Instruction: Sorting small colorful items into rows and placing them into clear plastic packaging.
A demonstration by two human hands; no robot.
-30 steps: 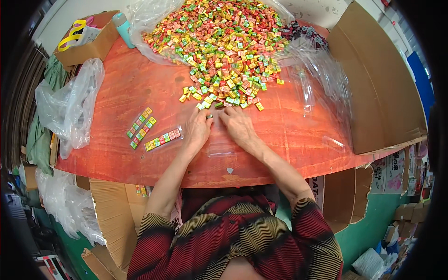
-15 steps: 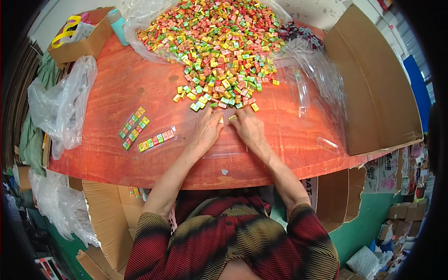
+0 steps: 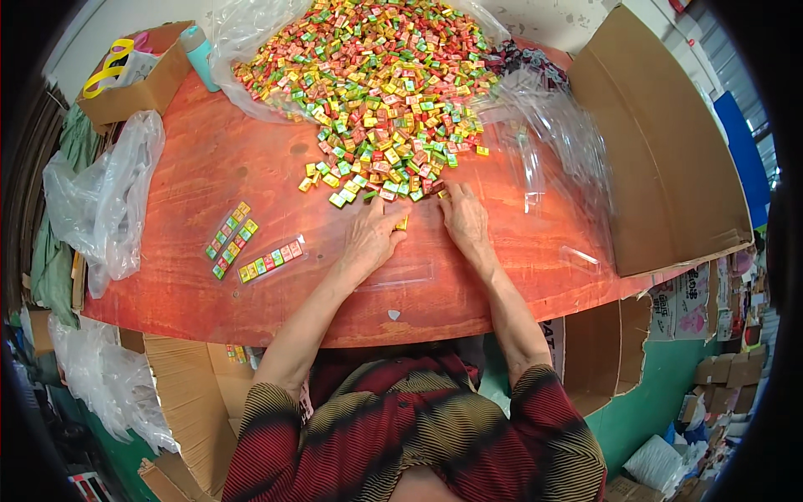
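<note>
A big heap of small block-shaped wrapped candies (image 3: 393, 100) in red, yellow and green spreads over the far half of the table. My left hand (image 3: 369, 238) is at the heap's near edge, a yellow candy (image 3: 402, 223) held by its thumb and fingers. My right hand (image 3: 467, 221) reaches to the heap's near right corner, its fingertips closed around another yellow candy (image 3: 442, 194), partly hidden. On the table below my hands lies a clear plastic tray (image 3: 410, 273). To the left, a filled clear tray (image 3: 272, 261) holds a row of candies, with two more rows (image 3: 235, 249) beside it.
A tall cardboard box (image 3: 661, 151) stands at the right, by clear plastic trays and film (image 3: 556, 125). At the left are a plastic bag (image 3: 109, 201), a small carton (image 3: 138, 88) and a turquoise bottle (image 3: 201, 57). Open cartons (image 3: 188, 402) sit below the table's front edge.
My right hand has moved away from the left one, up to the heap's edge. The left hand keeps near its place, with the yellow candy now showing. The whole view has shifted slightly.
</note>
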